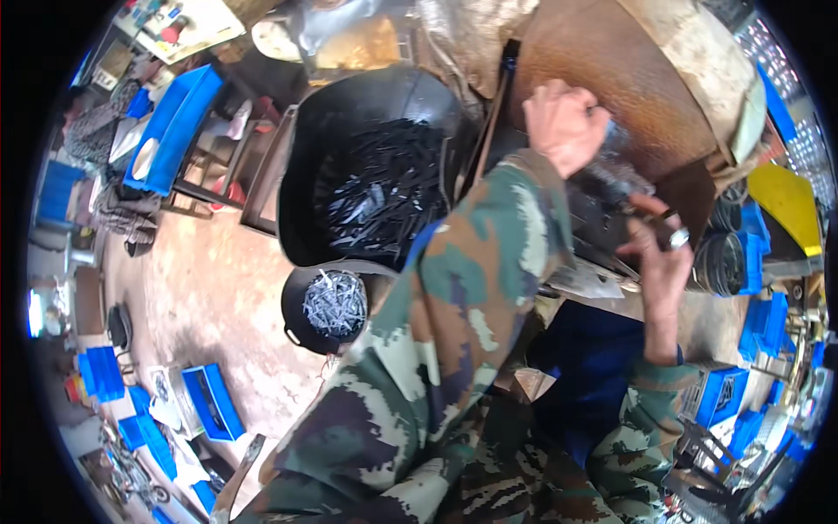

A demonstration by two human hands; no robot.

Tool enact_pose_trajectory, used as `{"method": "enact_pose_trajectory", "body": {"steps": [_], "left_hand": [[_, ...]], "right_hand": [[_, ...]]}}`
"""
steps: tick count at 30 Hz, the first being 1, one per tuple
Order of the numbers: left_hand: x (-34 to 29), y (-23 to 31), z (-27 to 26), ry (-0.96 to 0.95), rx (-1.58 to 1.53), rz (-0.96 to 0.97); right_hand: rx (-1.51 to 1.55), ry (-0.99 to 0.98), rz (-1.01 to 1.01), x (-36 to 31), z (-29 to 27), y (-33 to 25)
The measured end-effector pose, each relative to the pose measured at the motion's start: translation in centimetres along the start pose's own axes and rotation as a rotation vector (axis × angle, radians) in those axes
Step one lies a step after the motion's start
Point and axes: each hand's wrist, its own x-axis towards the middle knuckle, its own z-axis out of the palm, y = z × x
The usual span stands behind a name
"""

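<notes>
My left hand (566,122) is over a worn brown work surface (633,74), its fingers curled in. Whatever its fingertips pinch is hidden. Closer to my body, my right hand (661,253) has its thumb and fingers apart over the dark part of the bench, with nothing clearly between them. A silver ring-like band shows on one finger. Between the two hands lies a blurred, greyish, shiny patch (624,179) whose kind I cannot make out. Left of my left arm stands a big black tub (301,175) of dark, thin strips (384,188).
Below the tub sits a small black bucket (297,330) of silvery strips (335,303). Blue bins (179,131) stand at the left, near a seated person (105,140). At the right are a yellow panel (786,205) and more blue bins (764,327).
</notes>
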Motion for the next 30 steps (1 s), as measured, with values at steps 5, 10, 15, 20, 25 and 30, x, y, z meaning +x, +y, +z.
{"method": "enact_pose_trajectory", "body": {"steps": [5, 10, 15, 20, 25, 30], "left_hand": [[-0.2, 0.3, 0.8, 0.13, -0.084, -0.033], [0.2, 0.7, 0.5, 0.129, -0.098, -0.049], [0.3, 0.6, 1.2, 0.092, -0.224, -0.121], [0.5, 0.4, 0.6, 0.064, -0.237, -0.12], [1.1, 0.6, -1.3, 0.065, -0.404, -0.147], [1.4, -2.0, -11.1, -0.285, -0.297, -0.2]], "right_hand": [[0.036, 0.169, -0.049, 7.5, 1.3, -0.3], [-0.004, 0.188, 0.034, 14.5, 0.7, 0.9], [0.107, 0.187, 0.028, 18.0, 0.7, 2.3], [0.098, 0.168, -0.005, 18.2, 0.7, 2.8], [0.095, 0.158, -0.002, 18.4, 0.9, 2.8], [0.055, 0.183, -0.002, 18.2, 0.2, 2.5]]}}
